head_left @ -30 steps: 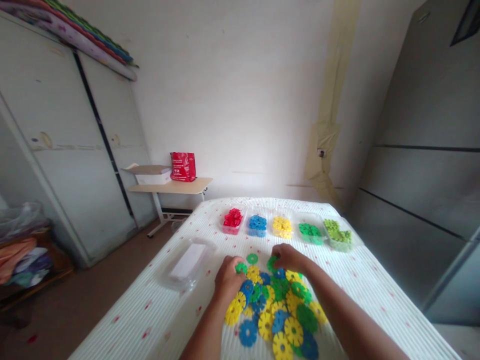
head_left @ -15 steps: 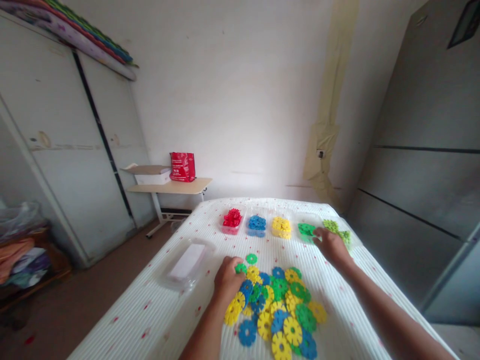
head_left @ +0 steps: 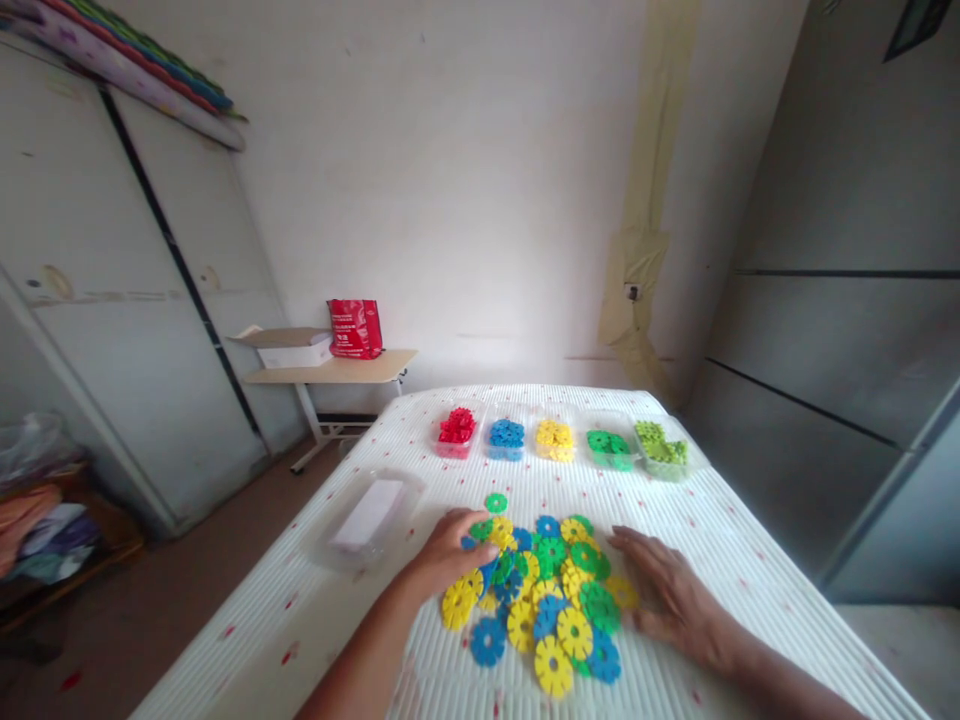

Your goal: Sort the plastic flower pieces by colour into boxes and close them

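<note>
A loose pile of notched plastic discs, in yellow, blue and green, lies on the table in front of me. At its left edge is my left hand, thumb and forefinger apart around a green disc; no grip on it shows. My right hand rests at the pile's right edge with its fingers stretched out, close to a yellow disc. One single green disc lies just beyond the pile.
Clear tubs stand in a row at the back: red, blue, yellow, green and light-green pieces. A clear plastic container with a pale block lies left on the striped cloth.
My right hand has come back from the green tub to the right side of the pile, its fingers now spread. The left hand's fingers have opened slightly. The view has shifted a little.
</note>
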`<state>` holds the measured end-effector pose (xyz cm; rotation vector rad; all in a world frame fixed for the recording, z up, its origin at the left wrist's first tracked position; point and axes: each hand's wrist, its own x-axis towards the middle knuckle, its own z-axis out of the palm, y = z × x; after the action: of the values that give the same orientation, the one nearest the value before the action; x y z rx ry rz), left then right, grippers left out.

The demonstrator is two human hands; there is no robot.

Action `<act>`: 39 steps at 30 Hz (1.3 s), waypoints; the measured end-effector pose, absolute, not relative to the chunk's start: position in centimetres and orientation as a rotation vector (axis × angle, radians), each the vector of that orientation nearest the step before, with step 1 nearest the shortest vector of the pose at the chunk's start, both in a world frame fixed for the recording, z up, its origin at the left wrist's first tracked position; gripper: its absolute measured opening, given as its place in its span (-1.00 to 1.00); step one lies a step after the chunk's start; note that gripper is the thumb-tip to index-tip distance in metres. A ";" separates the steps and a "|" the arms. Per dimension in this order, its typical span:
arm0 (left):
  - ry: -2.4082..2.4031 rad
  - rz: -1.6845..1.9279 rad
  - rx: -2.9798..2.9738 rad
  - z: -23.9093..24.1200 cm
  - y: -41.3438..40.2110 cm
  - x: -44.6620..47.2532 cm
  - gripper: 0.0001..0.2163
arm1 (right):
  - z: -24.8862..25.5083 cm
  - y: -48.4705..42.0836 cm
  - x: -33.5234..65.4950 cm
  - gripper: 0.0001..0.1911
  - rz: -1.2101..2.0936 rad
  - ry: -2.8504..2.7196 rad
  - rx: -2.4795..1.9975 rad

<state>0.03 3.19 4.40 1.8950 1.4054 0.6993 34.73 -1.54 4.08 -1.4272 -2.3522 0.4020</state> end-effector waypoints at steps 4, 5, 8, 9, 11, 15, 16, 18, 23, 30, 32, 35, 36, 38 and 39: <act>1.248 0.454 2.053 4.2 -0.3 -0.4 -0.15 | 2.8 -3.5 34.2 -0.06 0.320 -2.492 -1.287; 1.258 0.396 2.136 4.0 -1.1 -0.1 -0.08 | 2.6 -3.8 33.9 -0.02 0.295 -2.526 -1.245; 1.346 0.328 2.319 3.1 -2.7 1.5 -0.02 | 2.1 -4.1 32.8 0.00 0.215 -2.563 -1.175; 1.395 0.348 2.340 2.9 -3.0 2.1 -0.05 | 2.0 -3.9 32.3 -0.03 0.189 -2.552 -1.168; 1.520 0.430 2.343 2.6 -3.1 3.6 -0.17 | 2.0 -3.1 31.3 -0.13 0.132 -2.497 -1.170; 1.707 0.658 2.311 2.1 -2.2 6.5 -0.43 | 2.1 -0.5 30.1 -0.42 0.012 -2.302 -1.203; 1.717 0.719 2.307 2.0 -1.8 7.3 -0.46 | 2.1 0.3 30.1 -0.49 -0.009 -2.257 -1.206; 1.695 0.845 2.292 1.6 -1.1 8.8 -0.49 | 2.1 1.7 30.3 -0.58 -0.030 -2.184 -1.225; 1.565 1.112 2.160 1.2 0.4 10.7 -0.60 | 1.2 3.8 31.9 -0.63 -0.001 -1.987 -1.332; 1.529 1.452 1.922 1.6 1.0 6.9 -0.65 | 0.7 4.1 33.1 -0.64 0.107 -1.922 -1.406; 1.515 1.495 1.824 1.5 1.1 5.9 -0.71 | 0.9 3.9 33.0 -0.62 0.112 -1.944 -1.410; 1.502 1.547 1.652 1.2 1.6 5.2 -0.74 | 1.4 3.7 32.5 -0.57 0.088 -2.022 -1.457; 1.494 1.557 1.599 1.1 1.8 5.1 -0.74 | 1.6 3.6 32.3 -0.56 0.081 -2.044 -1.491; 1.474 1.574 1.504 0.9 2.2 5.0 -0.73 | 1.9 3.5 31.9 -0.53 0.076 -2.065 -1.576; 1.462 1.581 1.463 0.8 2.3 4.9 -0.72 | 2.0 3.4 31.7 -0.53 0.078 -2.068 -1.615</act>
<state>4.94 2.28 0.79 1.4631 1.4621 1.5812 31.73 3.42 1.99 -1.6153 -2.0678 0.0781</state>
